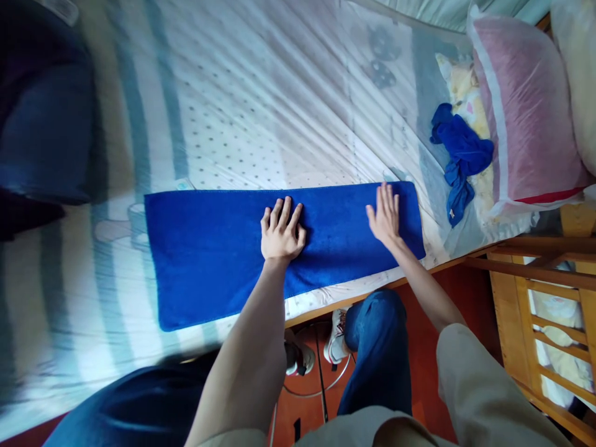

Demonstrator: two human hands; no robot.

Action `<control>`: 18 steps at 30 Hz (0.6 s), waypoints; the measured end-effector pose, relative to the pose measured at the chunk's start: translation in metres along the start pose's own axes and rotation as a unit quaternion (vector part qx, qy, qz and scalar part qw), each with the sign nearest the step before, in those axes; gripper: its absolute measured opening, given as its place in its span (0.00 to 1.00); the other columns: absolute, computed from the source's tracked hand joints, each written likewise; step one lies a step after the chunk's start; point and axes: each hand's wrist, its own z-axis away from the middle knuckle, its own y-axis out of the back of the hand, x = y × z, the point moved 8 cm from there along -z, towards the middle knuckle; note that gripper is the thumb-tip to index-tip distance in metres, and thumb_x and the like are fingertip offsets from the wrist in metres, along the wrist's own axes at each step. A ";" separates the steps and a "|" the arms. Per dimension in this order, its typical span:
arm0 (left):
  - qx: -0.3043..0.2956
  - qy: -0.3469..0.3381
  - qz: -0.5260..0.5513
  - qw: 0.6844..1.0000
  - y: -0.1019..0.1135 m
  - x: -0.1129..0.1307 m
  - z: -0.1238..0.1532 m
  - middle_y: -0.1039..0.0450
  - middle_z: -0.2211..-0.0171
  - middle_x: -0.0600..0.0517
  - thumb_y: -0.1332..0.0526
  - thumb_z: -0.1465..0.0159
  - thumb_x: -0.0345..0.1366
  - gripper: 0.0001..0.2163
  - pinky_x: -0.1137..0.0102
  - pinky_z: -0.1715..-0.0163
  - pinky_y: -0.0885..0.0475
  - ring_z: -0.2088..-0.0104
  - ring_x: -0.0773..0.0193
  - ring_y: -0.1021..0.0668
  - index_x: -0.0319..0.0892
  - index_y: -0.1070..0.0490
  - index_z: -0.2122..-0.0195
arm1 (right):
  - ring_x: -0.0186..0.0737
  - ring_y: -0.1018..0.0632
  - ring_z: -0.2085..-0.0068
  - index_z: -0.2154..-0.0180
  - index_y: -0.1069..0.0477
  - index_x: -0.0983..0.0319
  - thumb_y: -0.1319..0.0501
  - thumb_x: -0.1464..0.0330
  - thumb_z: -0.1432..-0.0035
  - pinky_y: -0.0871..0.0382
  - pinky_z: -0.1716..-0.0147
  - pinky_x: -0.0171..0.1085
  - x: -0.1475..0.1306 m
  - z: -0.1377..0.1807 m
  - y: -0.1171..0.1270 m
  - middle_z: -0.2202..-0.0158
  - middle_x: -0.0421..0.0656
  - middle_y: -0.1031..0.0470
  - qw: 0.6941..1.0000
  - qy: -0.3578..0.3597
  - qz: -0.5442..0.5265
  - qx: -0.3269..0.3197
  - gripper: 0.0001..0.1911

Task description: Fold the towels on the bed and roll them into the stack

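A long blue towel (209, 254), folded into a strip, lies flat on the bed near its front edge. My left hand (280, 233) rests palm down on the middle of the towel, fingers stretched and slightly spread. My right hand (385, 217) lies flat on the towel's right part, fingers together and pointing away from me. Neither hand holds anything.
The bed (242, 99) has a striped and dotted sheet. A crumpled blue cloth (459, 158) lies at the right beside a pink pillow (526, 118). A wooden cot rail (544, 279) stands at the right. Dark blue fabric (41, 124) sits at the left.
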 end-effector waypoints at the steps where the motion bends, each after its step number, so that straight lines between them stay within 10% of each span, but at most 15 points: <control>1: 0.000 -0.001 -0.002 1.000 0.000 0.000 0.000 0.42 0.25 0.44 0.44 0.31 0.41 0.29 0.43 0.25 0.54 0.24 0.44 0.43 0.45 0.34 0.29 | 0.50 0.55 0.21 0.22 0.56 0.66 0.55 0.57 0.23 0.64 0.23 0.61 -0.034 0.005 -0.006 0.21 0.51 0.55 0.999 0.039 -0.021 -0.012 0.36; 4: -0.003 -0.001 -0.008 1.000 0.001 -0.001 0.000 0.41 0.26 0.44 0.44 0.31 0.42 0.29 0.43 0.25 0.53 0.24 0.45 0.43 0.45 0.34 0.28 | 0.46 0.53 0.21 0.22 0.53 0.61 0.51 0.57 0.24 0.63 0.22 0.56 -0.123 0.015 -0.031 0.22 0.46 0.51 0.982 0.157 -0.079 -0.071 0.35; 7: -0.009 0.001 -0.018 1.000 0.001 -0.002 0.000 0.41 0.26 0.44 0.44 0.31 0.42 0.29 0.43 0.25 0.53 0.24 0.44 0.43 0.44 0.34 0.29 | 0.44 0.50 0.21 0.23 0.50 0.60 0.51 0.57 0.24 0.62 0.22 0.53 -0.143 0.013 -0.045 0.22 0.45 0.49 0.972 0.195 -0.099 -0.091 0.34; 15: -0.007 0.009 -0.014 1.000 0.002 0.000 -0.001 0.41 0.26 0.44 0.44 0.32 0.41 0.28 0.43 0.25 0.53 0.24 0.44 0.42 0.44 0.32 0.30 | 0.49 0.51 0.21 0.23 0.54 0.66 0.60 0.56 0.23 0.57 0.24 0.59 0.099 -0.007 -0.009 0.21 0.51 0.52 0.998 -0.052 -0.017 -0.018 0.36; 18: -0.007 0.013 -0.001 1.000 0.004 0.002 -0.002 0.42 0.25 0.44 0.44 0.32 0.41 0.29 0.42 0.25 0.54 0.24 0.43 0.43 0.44 0.32 0.30 | 0.51 0.52 0.21 0.23 0.55 0.67 0.61 0.57 0.24 0.58 0.24 0.62 0.123 0.012 0.006 0.21 0.53 0.54 0.998 -0.066 0.009 -0.018 0.36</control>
